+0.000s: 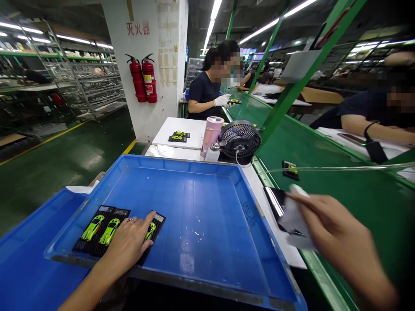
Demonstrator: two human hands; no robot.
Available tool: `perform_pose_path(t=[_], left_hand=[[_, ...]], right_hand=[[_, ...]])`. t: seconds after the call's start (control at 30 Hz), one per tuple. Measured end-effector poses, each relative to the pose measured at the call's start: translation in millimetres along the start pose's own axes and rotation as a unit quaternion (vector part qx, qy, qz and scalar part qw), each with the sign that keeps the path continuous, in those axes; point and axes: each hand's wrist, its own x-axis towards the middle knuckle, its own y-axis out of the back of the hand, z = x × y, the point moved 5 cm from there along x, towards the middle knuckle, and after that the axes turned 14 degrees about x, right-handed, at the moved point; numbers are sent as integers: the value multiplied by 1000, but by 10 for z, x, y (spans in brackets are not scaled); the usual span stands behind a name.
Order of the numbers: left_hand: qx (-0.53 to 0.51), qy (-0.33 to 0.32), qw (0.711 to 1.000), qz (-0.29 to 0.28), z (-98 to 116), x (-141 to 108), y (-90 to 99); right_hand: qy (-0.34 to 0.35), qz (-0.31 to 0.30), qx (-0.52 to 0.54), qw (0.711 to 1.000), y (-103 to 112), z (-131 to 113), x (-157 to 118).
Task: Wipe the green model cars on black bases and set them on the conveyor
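Low in the blue tray [192, 190], my left hand [129, 235] reaches over a lime-green model car [151, 230] on a black base. Its thumb and fingers grip that base, hiding part of it. Two more lime-green model cars, one at the left end [93, 227] and one in the middle [109, 231], lie beside it on their own black bases. At the right, my right hand [340, 233] pinches a crumpled white cloth [296, 220] between thumb and fingers, above a dark phone [275, 201] at the bench edge. This hand is slightly blurred.
A fan [240, 139], a pink tumbler [212, 134] and a small bottle [213, 153] stand beyond the tray. The green conveyor [324, 203] runs along the right, carrying a model car [291, 170]; a clear tube [340, 169] crosses above it. A gloved co-worker [207, 90] holds another car.
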Motion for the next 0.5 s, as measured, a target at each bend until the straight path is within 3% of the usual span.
perform_pose_path(t=[0.13, 0.27, 0.37, 0.5], left_hand=[[-38, -9, 999, -30, 0, 29, -32], [-41, -21, 998, -33, -1, 58, -71], [-43, -30, 998, -20, 10, 88, -116], [-31, -36, 999, -11, 16, 135, -186]], right_hand=[[32, -40, -7, 999, -808, -22, 839], [12, -100, -54, 994, -1426, 53, 1506], [1, -160, -85, 983, -1789, 120, 1685], [-32, -210, -131, 968, -2110, 233, 1661]])
